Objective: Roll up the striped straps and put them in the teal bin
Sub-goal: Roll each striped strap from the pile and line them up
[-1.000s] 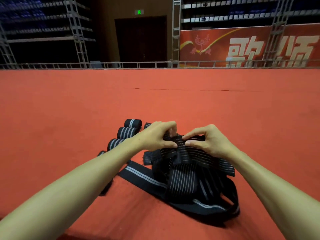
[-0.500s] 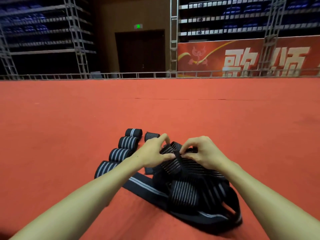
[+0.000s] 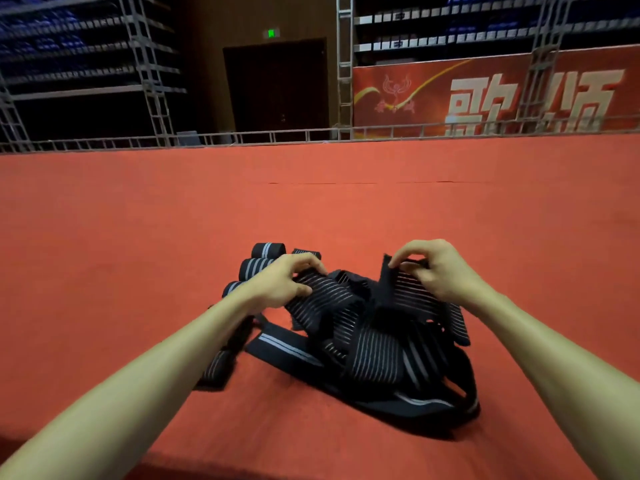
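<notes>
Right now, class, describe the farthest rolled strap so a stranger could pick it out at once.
On the red carpet lies a dark heap of loose striped straps. Left of it runs a row of rolled straps; the farthest roll ends that row, and it alone shows one pale centre band, not several thin stripes.

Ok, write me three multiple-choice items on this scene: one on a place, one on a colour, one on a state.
1. The rolled straps lie: A by the left hand; B by the right hand; C held in the air.
2. The carpet is: A teal; B red; C grey.
3. The right hand: A lies flat; B pinches a strap end; C makes an empty fist.
A, the rolls show just past that hand; B, it is red throughout; B, fingertips and thumb grip the end.
</notes>
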The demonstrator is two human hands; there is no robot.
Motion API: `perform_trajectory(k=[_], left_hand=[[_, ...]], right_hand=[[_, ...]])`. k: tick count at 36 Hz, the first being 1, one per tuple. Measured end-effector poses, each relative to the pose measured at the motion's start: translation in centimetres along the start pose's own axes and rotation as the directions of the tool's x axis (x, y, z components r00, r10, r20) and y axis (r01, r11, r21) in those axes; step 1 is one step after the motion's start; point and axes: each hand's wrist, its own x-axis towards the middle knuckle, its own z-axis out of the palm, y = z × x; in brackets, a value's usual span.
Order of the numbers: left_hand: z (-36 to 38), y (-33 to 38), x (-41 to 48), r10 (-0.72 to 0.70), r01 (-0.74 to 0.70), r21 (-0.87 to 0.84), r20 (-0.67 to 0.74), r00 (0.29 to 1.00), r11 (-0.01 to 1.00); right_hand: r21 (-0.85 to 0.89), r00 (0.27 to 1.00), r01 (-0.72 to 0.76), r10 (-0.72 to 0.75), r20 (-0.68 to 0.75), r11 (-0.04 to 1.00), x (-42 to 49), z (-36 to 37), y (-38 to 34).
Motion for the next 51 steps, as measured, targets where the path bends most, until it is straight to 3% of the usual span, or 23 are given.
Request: perform_trajectory(k=[5, 9, 12, 18, 23, 25, 28, 34, 43, 45, 48, 51], left_hand=[[-0.5, 0.6, 0.3, -0.022, 0.022, -0.023, 0.024, 0.999, 0.999], [-0.1, 1.1, 0.5, -0.021, 0.022, 0.023, -0.040, 0.999, 0.999], [0.1, 0.7, 0.6, -0.042, 0.051, 0.128, -0.072, 0.997, 0.990], [1.5, -0.2, 1.1, -0.113, 0.088, 0.456, 0.028, 0.993, 0.885], [3.2, -0.2, 2.2, -0.096, 0.014, 0.541, 0.124, 0.988, 0.841], [3.7, 0.5, 2.7, -0.080, -0.023, 0.485, 0.190, 0.979, 0.874], [4.4, 1.5, 3.9, -0.135, 0.068, 0.342, 0.178, 0.975, 0.937], [5.7, 1.2, 6.8, -0.198, 0.197, 0.250, -0.021, 0.980, 0.948], [6.7, 0.0, 8.8, -0.202, 0.216, 0.067, -0.171, 0.964, 0.974], [6.5, 0.3, 8.5, -0.213, 0.208, -0.048, -0.139, 0.967, 0.977], [5.4, 1.3, 7.7, -0.262, 0.262, -0.245, 0.031, 0.964, 0.933], [4.3, 2.4, 7.1, -0.293, 0.334, -0.282, 0.176, 0.940, 0.900]], right_hand=[[0.083, 0.991, 0.000, 0.011, -0.134, 0.997, 0.6, -1.1, -0.2], [0.156, 0.979, -0.008, 0.040, -0.200, 0.988, 0.6, -1.7, -1.0], [0.185, 0.976, -0.008, 0.048, -0.211, 0.983, 0.0, -1.8, -1.1], [0.197, 0.970, -0.012, 0.059, -0.236, 0.980, -0.9, -1.0, -0.4], [0.203, 0.971, -0.049, 0.094, -0.218, 0.978, -1.0, 0.2, 0.5], [0.203, 0.969, -0.061, 0.107, -0.225, 0.977, -1.2, 0.4, 1.0], [0.221, 0.962, -0.080, 0.133, -0.239, 0.972, -1.6, 0.7, 1.9], [0.238, 0.957, -0.076, 0.137, -0.254, 0.968, -2.1, 0.9, 3.1], [0.255, 0.951, -0.086, 0.156, -0.268, 0.963, -2.2, 0.9, 4.2], [0.261, 0.951, -0.095, 0.165, -0.262, 0.961, -2.4, 1.0, 4.5], [0.283, 0.946, -0.103, 0.182, -0.268, 0.954, -2.5, 1.3, 4.6], [0.311, 0.936, -0.103, 0.198, -0.291, 0.945, -2.3, 1.5, 4.4]])
